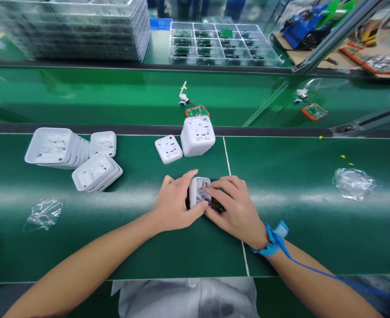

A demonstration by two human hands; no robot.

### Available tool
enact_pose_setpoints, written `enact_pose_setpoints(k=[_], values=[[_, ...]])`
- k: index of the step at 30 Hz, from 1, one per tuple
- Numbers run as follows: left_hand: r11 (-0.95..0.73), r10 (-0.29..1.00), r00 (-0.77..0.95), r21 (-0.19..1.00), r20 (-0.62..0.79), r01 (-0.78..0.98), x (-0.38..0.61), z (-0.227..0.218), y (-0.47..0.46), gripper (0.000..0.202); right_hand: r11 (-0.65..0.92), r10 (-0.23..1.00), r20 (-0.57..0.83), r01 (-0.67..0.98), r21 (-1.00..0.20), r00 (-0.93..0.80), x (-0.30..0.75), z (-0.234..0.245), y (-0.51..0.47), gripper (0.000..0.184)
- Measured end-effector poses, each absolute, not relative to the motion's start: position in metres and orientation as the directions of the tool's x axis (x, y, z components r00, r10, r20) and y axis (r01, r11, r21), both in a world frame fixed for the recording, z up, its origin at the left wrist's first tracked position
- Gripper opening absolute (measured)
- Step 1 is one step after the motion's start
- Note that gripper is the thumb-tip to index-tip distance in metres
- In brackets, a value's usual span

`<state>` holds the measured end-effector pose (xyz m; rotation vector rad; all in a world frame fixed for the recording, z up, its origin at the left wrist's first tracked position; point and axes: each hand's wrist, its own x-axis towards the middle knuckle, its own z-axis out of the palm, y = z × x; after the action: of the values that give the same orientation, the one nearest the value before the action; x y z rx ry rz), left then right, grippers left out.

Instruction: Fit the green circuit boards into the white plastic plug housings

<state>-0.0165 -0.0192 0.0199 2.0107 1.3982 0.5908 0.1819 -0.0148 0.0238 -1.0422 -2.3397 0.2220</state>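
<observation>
A small white plastic housing (pixel 198 194) is tilted up at the middle of the green bench, its open inside facing me. My left hand (pixel 178 205) is closed round its left side, thumb along the lower edge. My right hand (pixel 233 207) has its index fingertip inside the housing and its thumb at the lower right corner. Between that thumb and the fingers shows a green circuit board (pixel 218 206) with a bit of red wire, mostly hidden by the hand. A blue wrist strap (pixel 272 240) with a cord circles my right wrist.
Beyond my hands stand a stack of white covers (pixel 198 137) and one loose cover (pixel 169 149). Nested white housings (pixel 51 148) lie left. Crumpled clear plastic (pixel 354 183) is right, more plastic (pixel 45 214) left. Divided trays (pixel 215 44) of boards sit on the shelf behind.
</observation>
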Motion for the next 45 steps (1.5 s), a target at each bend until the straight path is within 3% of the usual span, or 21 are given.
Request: enact_pose_setpoints(k=[1, 3, 7, 13, 27, 45], values=[[-0.274, 0.928, 0.373, 0.695, 0.008, 0.665, -0.017, 0.021, -0.019, 0.077, 0.683, 0.727, 0.446, 0.615, -0.393, -0.522, 0.182, 0.021, -0.014, 0.013], [-0.296, 0.907, 0.421, 0.690, -0.014, 0.660, -0.017, 0.023, -0.018, 0.087, 0.683, 0.730, 0.456, 0.568, -0.460, -0.509, 0.181, 0.016, -0.014, 0.007], [-0.272, 0.910, 0.413, 0.696, -0.038, 0.664, -0.016, 0.022, -0.015, 0.075, 0.662, 0.749, 0.472, 0.513, -0.546, -0.465, 0.177, 0.012, -0.014, 0.009], [-0.226, 0.937, 0.348, 0.699, -0.034, 0.678, -0.013, 0.015, -0.017, 0.076, 0.613, 0.790, 0.468, 0.489, -0.620, -0.396, 0.169, 0.010, -0.014, 0.015], [-0.219, 0.951, 0.309, 0.678, -0.012, 0.701, -0.009, 0.010, -0.018, 0.066, 0.564, 0.825, 0.466, 0.534, -0.631, -0.321, 0.163, 0.010, -0.012, 0.021], [-0.186, 0.959, 0.280, 0.665, -0.037, 0.724, -0.007, 0.011, -0.016, 0.066, 0.593, 0.797, 0.361, 0.515, -0.619, -0.484, 0.165, 0.016, -0.010, 0.022]])
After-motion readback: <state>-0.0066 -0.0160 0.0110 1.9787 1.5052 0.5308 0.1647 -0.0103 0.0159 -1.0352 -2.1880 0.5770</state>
